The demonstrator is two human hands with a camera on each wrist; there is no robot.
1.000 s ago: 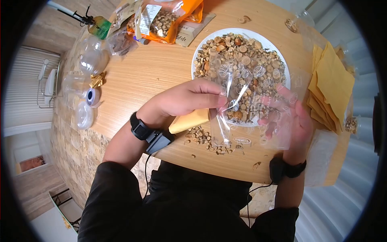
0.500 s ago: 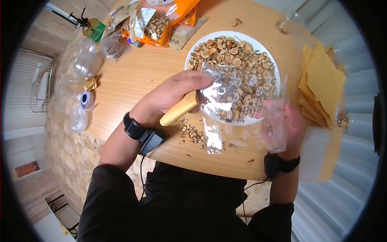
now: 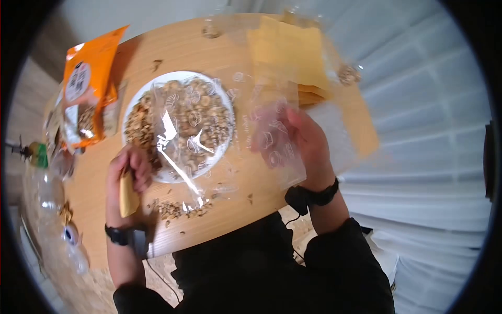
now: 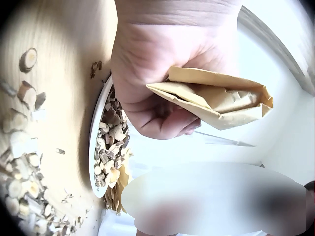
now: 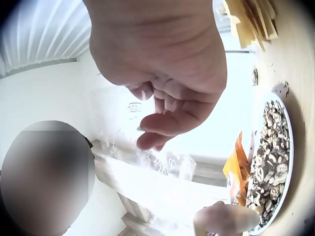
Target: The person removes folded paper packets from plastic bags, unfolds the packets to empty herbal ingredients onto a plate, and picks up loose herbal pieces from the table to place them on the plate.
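In the head view my left hand is at the plate's lower left, its fingers curled round a piece of folded yellow paper. The left wrist view shows the folds of this yellow paper spread a little at the end. Over the plate's right side, my right hand holds a clear plastic bag printed with white shell-like patterns. Its fingers are bent at the bag in the right wrist view. Beneath the bag, a white plate bears a heap of dried slices.
Loose bits lie by the table's front edge. Beyond the right hand is a stack of yellow paper, with a clear plastic sheet nearby. An orange bag stands at the left, clear containers along the left edge.
My left hand has come off the clear bag and moved toward me, keeping the folded paper. The right hand still has the bag. The head view has turned right.
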